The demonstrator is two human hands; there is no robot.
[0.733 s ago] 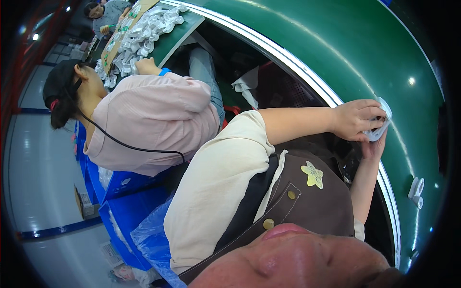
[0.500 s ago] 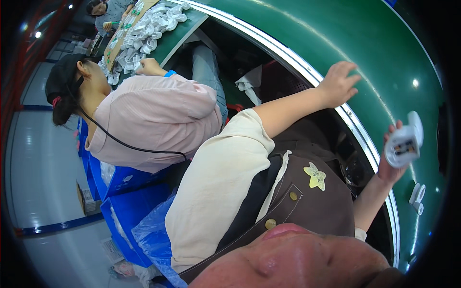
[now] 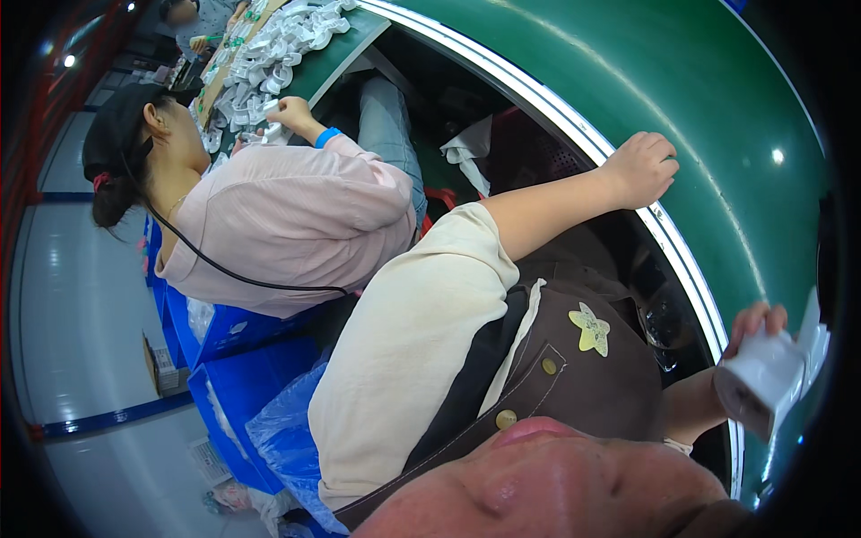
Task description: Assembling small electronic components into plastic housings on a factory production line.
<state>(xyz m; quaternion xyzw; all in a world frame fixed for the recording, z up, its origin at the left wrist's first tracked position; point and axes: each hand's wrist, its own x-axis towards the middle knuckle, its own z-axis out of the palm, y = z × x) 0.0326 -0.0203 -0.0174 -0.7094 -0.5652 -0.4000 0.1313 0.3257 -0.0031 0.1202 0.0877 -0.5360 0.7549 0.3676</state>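
Note:
My left hand point(image 3: 640, 170) hovers at the near edge of the green table point(image 3: 717, 99), its fingers curled in and pressed together. Whatever they may hold is hidden. On the right, my right hand point(image 3: 755, 328) grips a white plastic housing point(image 3: 764, 377) with a flat white flap point(image 3: 814, 336) standing out from its side. The housing is tilted, a dull, darker end toward me. Part of this hand is behind the housing.
To my left sits a person in a pink top point(image 3: 287, 220), hands at a heap of white plastic parts point(image 3: 260, 72). Blue bins point(image 3: 256, 403) stand behind us. A metal rail point(image 3: 529, 90) borders the table. Farther off, another person point(image 3: 202, 22) works.
My left hand's spread fingers have curled in. My right hand has brought the white housing lower and nearer, turning its inside out of sight. The neighbour's hand has lifted from the heap.

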